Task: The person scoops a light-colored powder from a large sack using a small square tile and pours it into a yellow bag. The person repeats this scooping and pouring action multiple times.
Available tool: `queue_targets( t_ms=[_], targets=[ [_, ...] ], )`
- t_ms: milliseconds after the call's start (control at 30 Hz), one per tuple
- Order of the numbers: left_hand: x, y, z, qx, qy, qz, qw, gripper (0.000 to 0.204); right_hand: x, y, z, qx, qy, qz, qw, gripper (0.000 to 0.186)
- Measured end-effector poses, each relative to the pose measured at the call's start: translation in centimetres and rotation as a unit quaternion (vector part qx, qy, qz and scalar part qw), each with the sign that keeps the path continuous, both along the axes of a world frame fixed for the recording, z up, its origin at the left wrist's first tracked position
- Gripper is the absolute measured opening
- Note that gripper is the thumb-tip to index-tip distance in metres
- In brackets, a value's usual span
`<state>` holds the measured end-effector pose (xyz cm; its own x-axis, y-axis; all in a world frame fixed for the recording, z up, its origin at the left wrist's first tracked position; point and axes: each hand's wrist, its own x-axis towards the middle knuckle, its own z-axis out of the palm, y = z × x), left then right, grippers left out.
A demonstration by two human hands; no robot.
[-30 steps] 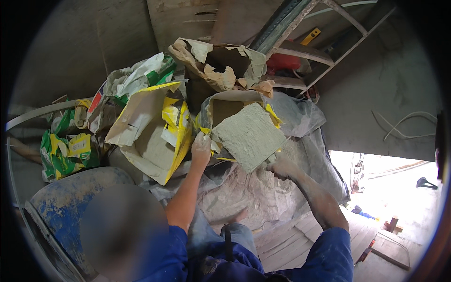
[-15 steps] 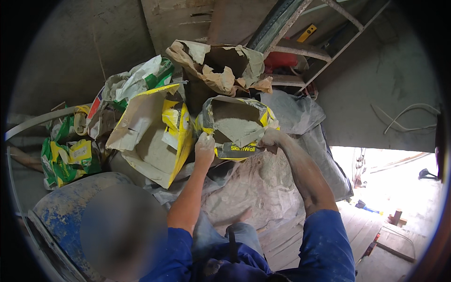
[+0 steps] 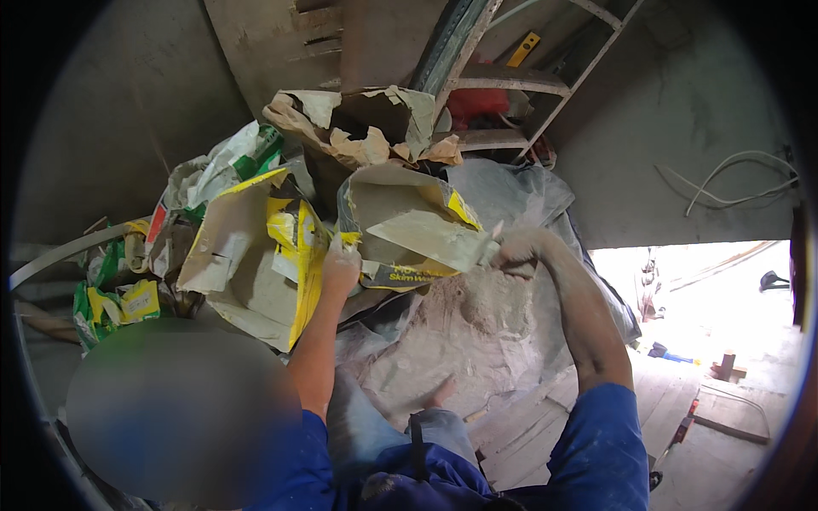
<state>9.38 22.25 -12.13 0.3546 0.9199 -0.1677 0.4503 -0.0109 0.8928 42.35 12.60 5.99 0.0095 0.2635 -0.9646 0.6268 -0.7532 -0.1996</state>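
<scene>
A grey paper powder bag (image 3: 375, 196) with black and yellow print lies tilted in front of me, its wide mouth facing me. Little powder can be made out inside. My left hand (image 3: 341, 266) is closed on the near left edge of its mouth. At the near right corner my right hand (image 3: 521, 247) has its fingers bent round the paper flap, partly hidden. Pale powder (image 3: 498, 298) is heaped on a dusty sheet (image 3: 426, 362) just below the bag. Another torn yellow-edged bag (image 3: 247, 247) stands open beside my left hand.
Behind stands a torn brown paper bag (image 3: 358, 145); green and white bags (image 3: 217, 166) lie at the left. A ladder (image 3: 511, 81) leans at the back with a yellow level (image 3: 523, 49) behind it. A blurred round shape (image 3: 179, 409) covers the lower left. Wooden boards (image 3: 545, 417) lie right.
The bag's mouth has spread wider and its near edge has tipped down. My right hand has moved outward to the right with the flap. The whole view has shifted slightly.
</scene>
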Motion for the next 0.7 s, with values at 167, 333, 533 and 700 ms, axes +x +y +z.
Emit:
queue_targets(
  t_ms=[167,333,533,700],
  targets=[
    [0.3,-1.1,2.5,0.048,0.076,0.039,0.995,0.052,-1.4,-8.1,0.0,0.152,0.064,-0.094,0.982,0.029],
    [2.3,1.5,3.5,0.038,0.228,0.007,0.973,0.033,-5.1,-15.2,-1.6,0.176,0.075,-0.254,0.948,0.034],
    [1.1,9.2,4.3,0.130,0.356,-0.116,0.918,0.026,-9.0,-19.2,-1.0,0.295,0.059,-0.268,0.915,0.040],
    [0.9,10.2,3.7,0.127,0.325,-0.049,0.936,0.027,-10.1,-23.2,0.2,0.287,-0.001,-0.245,0.926,0.035]
  ],
)
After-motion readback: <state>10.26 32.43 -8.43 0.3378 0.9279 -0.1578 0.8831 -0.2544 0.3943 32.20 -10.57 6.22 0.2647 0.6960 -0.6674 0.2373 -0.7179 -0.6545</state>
